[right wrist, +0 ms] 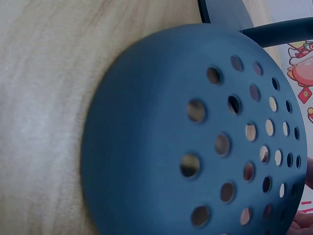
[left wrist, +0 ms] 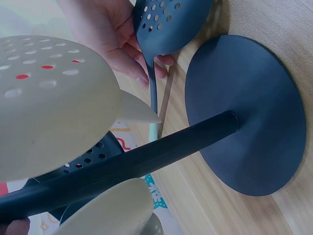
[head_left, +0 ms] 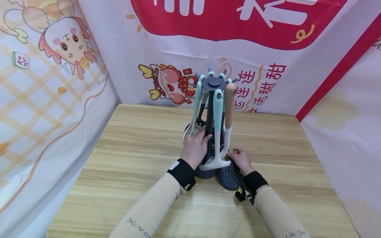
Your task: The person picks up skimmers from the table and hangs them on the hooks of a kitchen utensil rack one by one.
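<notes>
A dark upright utensil stand [head_left: 209, 112] with a hooked top and round base [left wrist: 264, 147] stands on the table. My left hand [head_left: 194, 147] grips its pole below the hanging utensils. Low at the right of the base, my right hand [head_left: 241, 160] holds a dark skimmer [head_left: 229, 177] by its neck, fingers curled there in the left wrist view. The skimmer's perforated bowl [right wrist: 161, 127] fills most of the right wrist view, and its mint handle is partly hidden. A mint-handled utensil with a white head [head_left: 216, 162] hangs at the stand's front.
Other utensils hang around the stand, among them a wooden-handled one [head_left: 230, 102] and a pale perforated one [left wrist: 49, 122]. The wooden table [head_left: 134, 142] meets a printed cloth backdrop [head_left: 125, 76] behind the stand, with more cloth at both sides.
</notes>
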